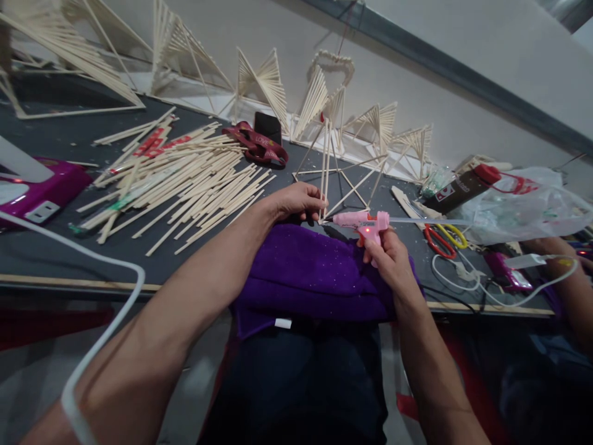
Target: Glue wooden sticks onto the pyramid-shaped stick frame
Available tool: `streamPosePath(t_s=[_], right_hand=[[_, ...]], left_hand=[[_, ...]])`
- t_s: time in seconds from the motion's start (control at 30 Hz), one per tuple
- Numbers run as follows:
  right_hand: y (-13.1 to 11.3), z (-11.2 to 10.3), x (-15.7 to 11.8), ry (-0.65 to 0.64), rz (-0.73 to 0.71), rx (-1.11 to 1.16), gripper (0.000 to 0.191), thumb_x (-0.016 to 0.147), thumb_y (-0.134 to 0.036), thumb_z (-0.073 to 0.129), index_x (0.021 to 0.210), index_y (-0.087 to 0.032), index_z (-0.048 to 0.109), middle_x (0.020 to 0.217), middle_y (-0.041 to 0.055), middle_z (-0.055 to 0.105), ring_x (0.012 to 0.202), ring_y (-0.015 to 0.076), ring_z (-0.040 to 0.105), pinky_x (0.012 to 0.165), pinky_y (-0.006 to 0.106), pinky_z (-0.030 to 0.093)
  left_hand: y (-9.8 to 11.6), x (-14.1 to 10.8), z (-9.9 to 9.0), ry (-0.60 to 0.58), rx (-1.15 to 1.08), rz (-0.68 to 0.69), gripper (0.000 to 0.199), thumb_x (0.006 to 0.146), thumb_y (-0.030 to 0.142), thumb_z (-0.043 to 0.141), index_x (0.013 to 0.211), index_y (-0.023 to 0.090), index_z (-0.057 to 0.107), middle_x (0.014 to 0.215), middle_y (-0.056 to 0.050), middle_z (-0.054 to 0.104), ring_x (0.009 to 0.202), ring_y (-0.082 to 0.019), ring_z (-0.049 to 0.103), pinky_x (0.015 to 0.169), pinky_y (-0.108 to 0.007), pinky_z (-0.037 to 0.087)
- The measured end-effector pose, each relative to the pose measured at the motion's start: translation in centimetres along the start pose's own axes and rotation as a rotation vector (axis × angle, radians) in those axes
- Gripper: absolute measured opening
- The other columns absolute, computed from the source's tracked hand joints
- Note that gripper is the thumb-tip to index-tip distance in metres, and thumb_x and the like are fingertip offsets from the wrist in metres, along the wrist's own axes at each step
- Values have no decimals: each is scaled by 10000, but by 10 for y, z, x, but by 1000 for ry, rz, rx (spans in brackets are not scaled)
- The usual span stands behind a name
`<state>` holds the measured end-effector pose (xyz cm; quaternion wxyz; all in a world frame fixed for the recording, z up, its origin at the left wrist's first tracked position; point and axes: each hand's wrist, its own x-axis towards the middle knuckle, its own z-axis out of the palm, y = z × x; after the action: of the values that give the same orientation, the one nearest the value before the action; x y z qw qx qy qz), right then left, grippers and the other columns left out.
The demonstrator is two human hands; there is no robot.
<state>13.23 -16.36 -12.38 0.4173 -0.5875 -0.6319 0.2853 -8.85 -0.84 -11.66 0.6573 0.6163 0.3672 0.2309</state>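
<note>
My left hand [302, 201] pinches a thin wooden stick [325, 167] near its lower end, at the front corner of a star-shaped stick frame [354, 185] on the table. In my right hand [388, 250] is a pink glue gun [361, 220] with a small red light lit. Its nozzle points left and nearly meets the foot of the stick; whether they touch I cannot tell. A clear glue stick [426, 220] juts from the gun's back. Beneath both hands lies a folded purple towel [315, 272] along the table edge.
Many loose sticks [199, 185] are heaped to the left. Finished-looking stick structures [262, 83] line the wall. A maroon strap [259, 148] lies behind the heap. Scissors [440, 242], a dark bottle [463, 188] and a plastic bag [532, 207] are at right, near another person's arm [569, 287].
</note>
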Motion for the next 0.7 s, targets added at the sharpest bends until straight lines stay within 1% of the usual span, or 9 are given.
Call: streamPosePath(t_s=[0.13, 0.23, 0.43, 0.53, 0.63, 0.7], right_hand=[[-1, 1, 0, 9, -10, 5, 234, 915, -393, 530, 1035, -192, 538, 793, 2, 637, 551, 103, 521, 544, 252, 403], [-3, 1, 1, 6, -13, 2, 237, 915, -400, 529, 1023, -189, 537, 782, -2, 636, 541, 98, 508, 535, 248, 394], [-2, 0, 1, -14, 6, -3, 234, 912, -392, 533, 1022, -185, 540, 755, -9, 626, 546, 97, 509, 542, 247, 389], [-1, 1, 0, 10, -3, 5, 237, 914, -384, 535, 1046, -186, 537, 755, -12, 625, 552, 99, 519, 547, 248, 392], [1, 1, 0, 34, -16, 25, 235, 916, -377, 538, 1055, -187, 530, 771, -14, 623, 552, 96, 521, 549, 249, 394], [2, 1, 0, 34, -10, 14, 230, 916, -377, 541, 1048, -189, 531, 716, -29, 601, 545, 100, 513, 552, 251, 392]], left_hand=[[1, -1, 0, -1, 4, -10, 64, 816, 173, 668, 768, 133, 654, 695, -54, 668, 499, -67, 565, 411, -187, 316], [1, -1, 0, -3, 8, -11, 68, 803, 185, 685, 776, 132, 652, 685, -49, 666, 498, -68, 562, 415, -183, 319], [-1, 0, -1, -8, -2, -3, 58, 811, 168, 659, 761, 138, 654, 683, -57, 668, 504, -77, 569, 416, -202, 316], [-1, 0, 0, -13, 3, 1, 65, 819, 165, 650, 760, 139, 659, 708, -60, 675, 513, -76, 576, 416, -204, 314], [0, 0, 0, -9, 20, -8, 70, 828, 165, 640, 767, 140, 661, 692, -59, 670, 501, -73, 564, 416, -202, 311], [1, -1, 0, -10, 25, -8, 76, 833, 170, 638, 768, 138, 659, 694, -62, 671, 499, -72, 561, 416, -201, 312]])
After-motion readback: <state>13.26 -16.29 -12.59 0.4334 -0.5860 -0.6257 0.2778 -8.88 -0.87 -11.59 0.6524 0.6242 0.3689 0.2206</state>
